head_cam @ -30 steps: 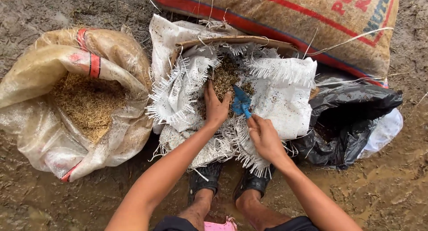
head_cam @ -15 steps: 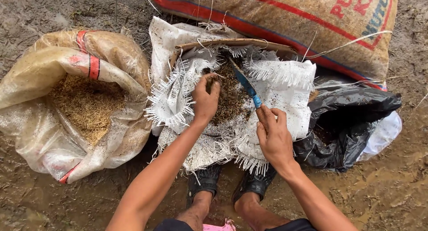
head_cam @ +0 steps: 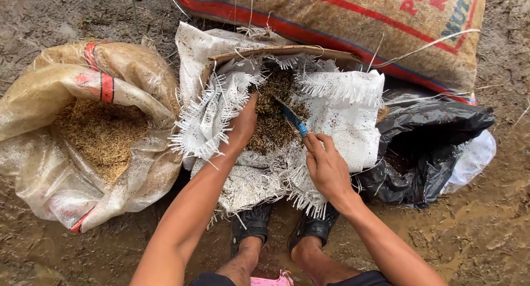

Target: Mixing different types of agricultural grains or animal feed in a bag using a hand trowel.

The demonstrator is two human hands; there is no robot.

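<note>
Head view, straight down: 2 bare arms reaching into a frayed white woven sack opened flat on muddy ground. Right hand closed around the handle end of a blue-handled tool, fingers wrapped tight, handle mostly hidden in the fist. Tool's long axis running up and left from that fist, away from the body, tip buried in the brown husk and soil mix at the sack's mouth. Left hand just beside the mix on its left edge, palm turned inward against it, fingers half sunk in the material; whether gripping a handful or only pressing, cannot tell. Left hand nearer the heap, right hand set back toward the body, tool bridging the gap between them. Mix lying between the 2 hands, ahead of both wrists. Well apart on the left, a clear plastic sack holding pale rice husk. Beside the white sack on the right, a crumpled black plastic bag; behind, a full printed sack lying on its side. Below, 2 dark sandals.
</note>
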